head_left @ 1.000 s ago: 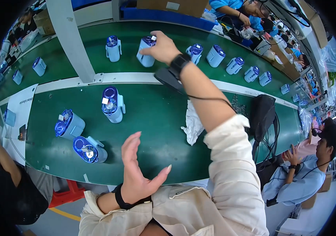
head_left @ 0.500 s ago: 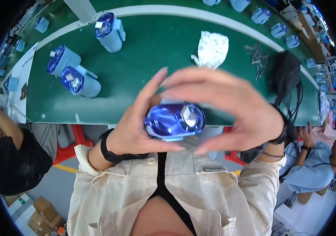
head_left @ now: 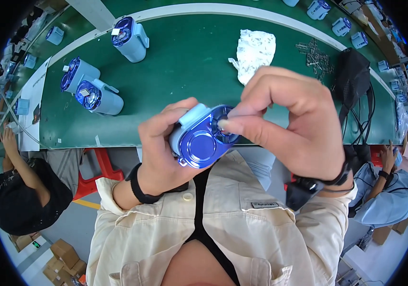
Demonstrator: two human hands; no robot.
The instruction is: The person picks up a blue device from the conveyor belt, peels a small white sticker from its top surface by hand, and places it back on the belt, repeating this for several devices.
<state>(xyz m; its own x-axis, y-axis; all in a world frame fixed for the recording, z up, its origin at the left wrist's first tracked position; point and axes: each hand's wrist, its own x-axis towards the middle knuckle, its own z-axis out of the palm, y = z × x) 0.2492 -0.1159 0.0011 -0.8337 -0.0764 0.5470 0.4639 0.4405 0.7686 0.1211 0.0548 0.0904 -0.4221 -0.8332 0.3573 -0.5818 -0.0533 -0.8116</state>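
Note:
My left hand [head_left: 158, 140] is wrapped round a light-blue handled device [head_left: 203, 143] with a glossy dark-blue top, held tilted above the table's near edge. A flat disc and a round recess show side by side on that top. At the recess my right hand [head_left: 292, 119] is closed in a pinch, thumb and forefinger together; what lies between them is hidden. Similar light-blue devices stand to the left: one at the back [head_left: 132, 40], and two close together, a nearer one [head_left: 100, 97] and one behind it [head_left: 77, 74]. White tabs stick up from their tops.
On the green table [head_left: 180, 62] lie a crumpled white sheet [head_left: 256, 52], a heap of small metal parts [head_left: 316, 57] and a black bag [head_left: 351, 76] with cables. People sit at both sides. More blue devices stand beyond the pale rail [head_left: 204, 9].
My right hand has moved from beside the device to a pinch at its recess. The device has turned in my left hand, and the white tab on its top no longer shows.

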